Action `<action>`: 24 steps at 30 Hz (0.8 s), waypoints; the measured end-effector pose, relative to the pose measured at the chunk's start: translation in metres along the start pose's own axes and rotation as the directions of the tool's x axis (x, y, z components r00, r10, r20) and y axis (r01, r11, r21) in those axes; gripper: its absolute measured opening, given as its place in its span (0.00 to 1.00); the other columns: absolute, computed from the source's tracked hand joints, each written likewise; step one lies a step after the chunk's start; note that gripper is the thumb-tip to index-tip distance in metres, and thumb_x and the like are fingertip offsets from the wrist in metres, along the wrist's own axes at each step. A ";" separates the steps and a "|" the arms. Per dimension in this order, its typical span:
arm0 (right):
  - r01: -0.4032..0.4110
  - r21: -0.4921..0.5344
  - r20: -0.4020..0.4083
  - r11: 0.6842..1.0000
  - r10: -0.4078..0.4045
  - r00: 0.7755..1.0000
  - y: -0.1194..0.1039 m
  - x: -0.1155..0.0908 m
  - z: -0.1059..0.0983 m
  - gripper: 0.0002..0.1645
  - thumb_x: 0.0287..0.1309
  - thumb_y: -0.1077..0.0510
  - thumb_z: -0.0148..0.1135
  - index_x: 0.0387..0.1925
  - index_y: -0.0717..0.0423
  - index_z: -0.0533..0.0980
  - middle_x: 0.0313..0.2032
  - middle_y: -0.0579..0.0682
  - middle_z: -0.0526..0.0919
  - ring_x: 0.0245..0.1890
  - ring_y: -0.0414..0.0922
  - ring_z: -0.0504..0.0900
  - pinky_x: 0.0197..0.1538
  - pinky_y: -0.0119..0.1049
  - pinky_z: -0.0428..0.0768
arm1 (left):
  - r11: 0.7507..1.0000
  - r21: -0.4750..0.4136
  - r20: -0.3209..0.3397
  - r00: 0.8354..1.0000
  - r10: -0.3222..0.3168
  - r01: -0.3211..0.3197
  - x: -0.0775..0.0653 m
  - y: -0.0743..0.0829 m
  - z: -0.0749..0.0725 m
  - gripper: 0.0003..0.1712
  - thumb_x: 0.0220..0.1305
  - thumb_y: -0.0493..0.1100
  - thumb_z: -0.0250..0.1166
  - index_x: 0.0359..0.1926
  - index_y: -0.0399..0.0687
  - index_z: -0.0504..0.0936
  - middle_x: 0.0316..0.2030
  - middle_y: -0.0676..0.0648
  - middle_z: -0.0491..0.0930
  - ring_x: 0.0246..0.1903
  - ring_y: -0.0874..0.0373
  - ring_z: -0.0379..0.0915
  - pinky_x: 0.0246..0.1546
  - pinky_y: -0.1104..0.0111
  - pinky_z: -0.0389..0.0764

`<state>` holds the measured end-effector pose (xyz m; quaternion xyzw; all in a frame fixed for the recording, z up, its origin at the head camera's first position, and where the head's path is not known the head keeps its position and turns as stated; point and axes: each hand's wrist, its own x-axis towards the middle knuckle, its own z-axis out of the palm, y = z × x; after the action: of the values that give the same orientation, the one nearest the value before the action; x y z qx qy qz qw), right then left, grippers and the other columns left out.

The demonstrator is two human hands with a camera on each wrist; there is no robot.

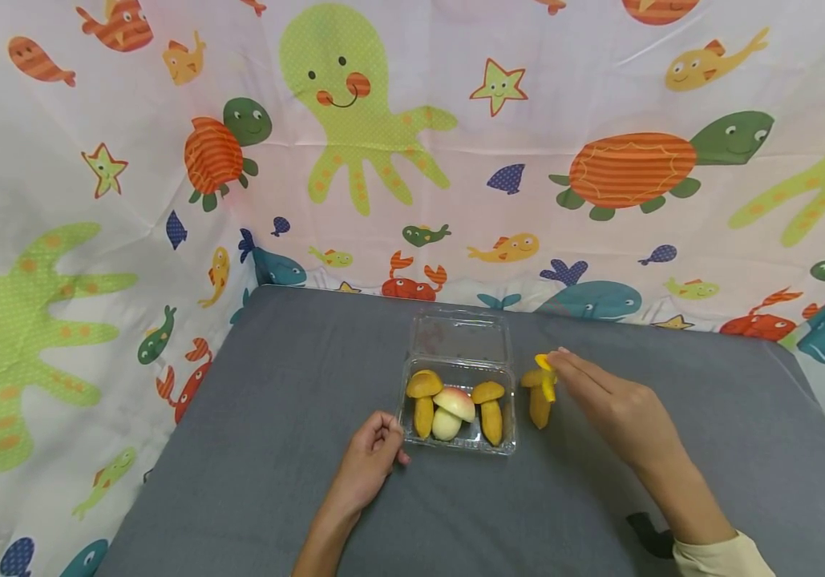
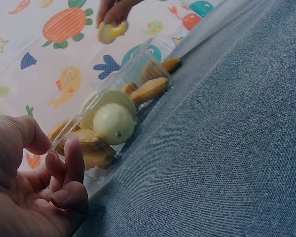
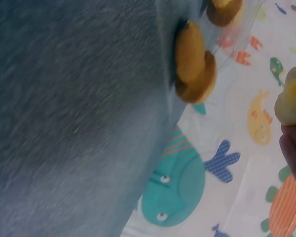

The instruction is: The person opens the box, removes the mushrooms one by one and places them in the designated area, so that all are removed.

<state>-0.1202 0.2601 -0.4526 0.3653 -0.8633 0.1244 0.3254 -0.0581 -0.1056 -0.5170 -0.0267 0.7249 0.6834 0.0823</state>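
Observation:
My left hand (image 1: 372, 453) pinches the near left edge of a clear plastic box (image 1: 459, 445) between thumb and fingers. Inside lie two brown toy mushrooms (image 1: 422, 413) (image 1: 491, 417) and, between them, a pale toy mushroom with a reddish cap (image 1: 455, 405). In the fingertips of my right hand (image 1: 621, 413) is a small yellow toy mushroom (image 1: 548, 383), raised above the table to the right of the box. Partly behind it, another brown toy mushroom (image 1: 539, 410) lies on the cloth. The right wrist view catches only the edge of that hand with the yellow mushroom (image 3: 292, 101).
The box's hinged lid (image 1: 461, 336) is folded back, away from me. Grey cloth (image 1: 297, 385) covers the table. A curtain printed with sea animals (image 1: 412, 160) hangs behind and on the left. A dark object (image 1: 649, 535) lies by the right forearm.

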 end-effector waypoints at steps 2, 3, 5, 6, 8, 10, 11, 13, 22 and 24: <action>-0.028 0.001 0.026 1.000 0.028 0.999 0.004 -0.005 -0.002 0.25 0.82 0.52 0.48 0.68 0.58 0.78 0.59 0.57 0.87 0.49 0.56 0.90 0.36 0.44 0.86 | 1.000 0.001 -0.001 1.000 0.003 -0.003 0.000 0.001 0.000 0.07 0.78 0.39 0.60 0.46 0.36 0.76 0.28 0.42 0.79 0.31 0.47 0.82 0.27 0.73 0.73; -0.040 0.000 0.037 0.999 0.040 0.998 0.006 -0.007 -0.002 0.23 0.78 0.56 0.57 0.68 0.58 0.78 0.59 0.58 0.87 0.49 0.56 0.90 0.36 0.45 0.86 | 1.000 0.003 -0.002 1.000 0.004 -0.004 0.000 0.001 0.000 0.07 0.78 0.39 0.60 0.45 0.37 0.76 0.28 0.42 0.78 0.31 0.47 0.82 0.27 0.73 0.73; -0.061 -0.009 0.059 0.998 0.061 0.996 0.010 -0.011 -0.003 0.30 0.65 0.65 0.72 0.68 0.59 0.78 0.58 0.58 0.87 0.50 0.56 0.90 0.36 0.46 0.86 | 1.000 0.001 -0.003 1.000 0.005 -0.005 0.000 0.001 0.000 0.06 0.78 0.38 0.60 0.45 0.37 0.76 0.28 0.42 0.78 0.31 0.47 0.83 0.27 0.73 0.73; -0.070 -0.013 0.062 0.997 0.070 0.996 0.011 -0.013 -0.003 0.37 0.55 0.70 0.77 0.67 0.59 0.79 0.57 0.58 0.87 0.49 0.56 0.90 0.36 0.47 0.86 | 1.000 0.001 -0.005 1.000 0.006 -0.006 0.000 0.001 0.000 0.06 0.78 0.38 0.60 0.45 0.38 0.76 0.28 0.43 0.78 0.31 0.47 0.83 0.27 0.73 0.73; -0.089 -0.022 0.074 0.996 0.090 0.993 0.013 -0.016 -0.004 0.48 0.37 0.76 0.83 0.66 0.59 0.79 0.56 0.58 0.87 0.48 0.57 0.90 0.36 0.48 0.86 | 1.000 0.001 -0.006 1.000 0.005 -0.005 0.000 0.001 0.000 0.06 0.78 0.38 0.60 0.44 0.38 0.76 0.27 0.43 0.78 0.31 0.47 0.83 0.27 0.73 0.73; -0.104 -0.027 0.073 0.994 0.106 0.992 0.015 -0.019 -0.003 0.49 0.34 0.77 0.84 0.65 0.60 0.80 0.55 0.59 0.88 0.46 0.57 0.91 0.35 0.49 0.86 | 1.000 0.000 -0.006 1.000 0.005 -0.005 0.000 0.001 0.000 0.06 0.78 0.39 0.60 0.45 0.38 0.76 0.27 0.44 0.78 0.31 0.48 0.83 0.27 0.73 0.73; -0.113 -0.028 0.073 0.993 0.115 0.991 0.016 -0.020 -0.003 0.48 0.34 0.77 0.84 0.64 0.60 0.81 0.55 0.58 0.88 0.46 0.57 0.91 0.35 0.49 0.86 | 1.000 0.001 -0.006 1.000 0.005 -0.005 0.000 0.001 0.000 0.06 0.78 0.39 0.60 0.45 0.38 0.76 0.27 0.44 0.77 0.31 0.48 0.83 0.28 0.73 0.73; -0.129 -0.027 0.077 0.991 0.131 0.988 0.017 -0.022 -0.003 0.47 0.34 0.76 0.84 0.63 0.60 0.81 0.54 0.58 0.88 0.45 0.57 0.91 0.35 0.49 0.86 | 1.000 0.001 -0.004 1.000 0.003 -0.003 0.000 0.001 0.000 0.06 0.78 0.39 0.60 0.45 0.38 0.76 0.27 0.44 0.77 0.31 0.47 0.83 0.28 0.73 0.73; -0.218 -0.021 0.131 0.976 0.219 0.967 0.020 -0.029 -0.001 0.41 0.40 0.73 0.83 0.62 0.60 0.82 0.53 0.58 0.88 0.44 0.57 0.91 0.36 0.50 0.87 | 1.000 0.002 -0.003 1.000 -0.003 0.003 -0.001 0.000 0.000 0.07 0.78 0.40 0.60 0.46 0.38 0.77 0.28 0.45 0.78 0.32 0.51 0.83 0.28 0.72 0.73; -0.232 -0.016 0.134 0.972 0.232 0.963 0.020 -0.031 0.000 0.40 0.42 0.72 0.83 0.61 0.60 0.82 0.53 0.58 0.89 0.43 0.57 0.91 0.36 0.50 0.87 | 1.000 0.002 -0.002 1.000 -0.003 0.003 0.000 0.000 0.000 0.07 0.79 0.40 0.59 0.46 0.38 0.77 0.28 0.44 0.78 0.32 0.51 0.83 0.28 0.72 0.73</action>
<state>-0.1183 0.2914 -0.4721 0.2690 -0.9203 0.1363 0.2493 -0.0578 -0.1060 -0.5165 -0.0285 0.7256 0.6826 0.0823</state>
